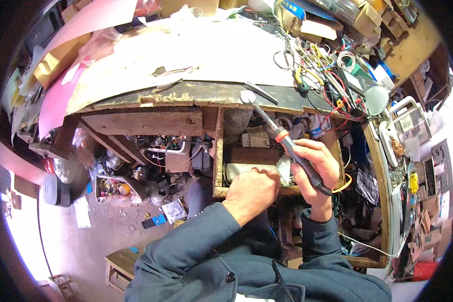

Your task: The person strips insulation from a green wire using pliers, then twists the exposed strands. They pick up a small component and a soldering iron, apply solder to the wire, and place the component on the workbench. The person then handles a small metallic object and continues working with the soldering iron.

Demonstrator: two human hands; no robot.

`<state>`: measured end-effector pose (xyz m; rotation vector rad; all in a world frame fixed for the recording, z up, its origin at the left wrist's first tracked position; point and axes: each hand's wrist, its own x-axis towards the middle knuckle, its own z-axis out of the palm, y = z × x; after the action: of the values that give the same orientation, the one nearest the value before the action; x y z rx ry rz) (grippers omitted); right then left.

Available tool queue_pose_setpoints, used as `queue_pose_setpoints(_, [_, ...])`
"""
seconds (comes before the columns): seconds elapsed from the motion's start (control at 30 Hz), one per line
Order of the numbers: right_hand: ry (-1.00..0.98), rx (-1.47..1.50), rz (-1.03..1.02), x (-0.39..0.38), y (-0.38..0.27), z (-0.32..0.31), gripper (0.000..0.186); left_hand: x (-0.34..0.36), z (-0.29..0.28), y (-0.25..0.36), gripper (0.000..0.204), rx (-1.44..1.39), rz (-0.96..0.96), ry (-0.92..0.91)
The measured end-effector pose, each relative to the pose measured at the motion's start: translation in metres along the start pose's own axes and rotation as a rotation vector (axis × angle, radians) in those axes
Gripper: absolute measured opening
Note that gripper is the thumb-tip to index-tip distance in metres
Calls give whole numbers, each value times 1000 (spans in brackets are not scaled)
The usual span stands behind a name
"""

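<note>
My right hand [318,168] is wrapped round the dark handle of a soldering iron [296,153], which has an orange ring and a metal shaft. The iron slants up and to the left, its far end by a small white lump [247,96] on the bench's front edge. Lower and to the left, my left hand [254,189] is closed in a fist over the front of an open wooden drawer [219,151]. Whatever its fingers hold is hidden. A crumpled whitish piece [285,168] shows between my two hands; whether either touches it, I cannot tell.
A thin dark rod [260,92] lies on the bench edge, right of the lump. White sheeting [211,55] covers the worktop. Tangled wires [327,70] and pliers with yellow grips [301,80] crowd the right. Below left, a box of parts [118,190] stands on the floor.
</note>
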<state>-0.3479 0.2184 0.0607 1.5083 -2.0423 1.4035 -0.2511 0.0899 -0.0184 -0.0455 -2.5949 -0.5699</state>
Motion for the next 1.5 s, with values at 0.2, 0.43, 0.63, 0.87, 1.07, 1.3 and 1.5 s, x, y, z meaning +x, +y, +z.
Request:
queue_pose_setpoints(0.2, [44, 56, 18, -1, 0, 2, 33, 1, 1, -1, 24, 0, -20, -30])
queue_pose_setpoints(0.43, [45, 46, -14, 3, -3, 4, 31, 0, -1, 0, 25, 9, -33, -60])
queue_pose_setpoints(0.63, [94, 77, 6, 1, -3, 7, 31, 0, -2, -2, 23, -4, -20, -40])
queue_pose_setpoints(0.87, [62, 58, 14, -1, -3, 6, 31, -2, 3, -2, 24, 7, -12, -18])
queue_pose_setpoints(1.07, [48, 27, 5, -1, -2, 4, 32, -1, 5, -2, 26, -12, -30, -32])
queue_pose_setpoints(1.3, [46, -11, -20, 3, -3, 1, 33, 1, 2, 0, 24, 48, -20, -67])
queue_pose_setpoints(1.5, [52, -27, -65, 4, -1, 0, 32, 4, -5, 4, 23, 59, -37, -110])
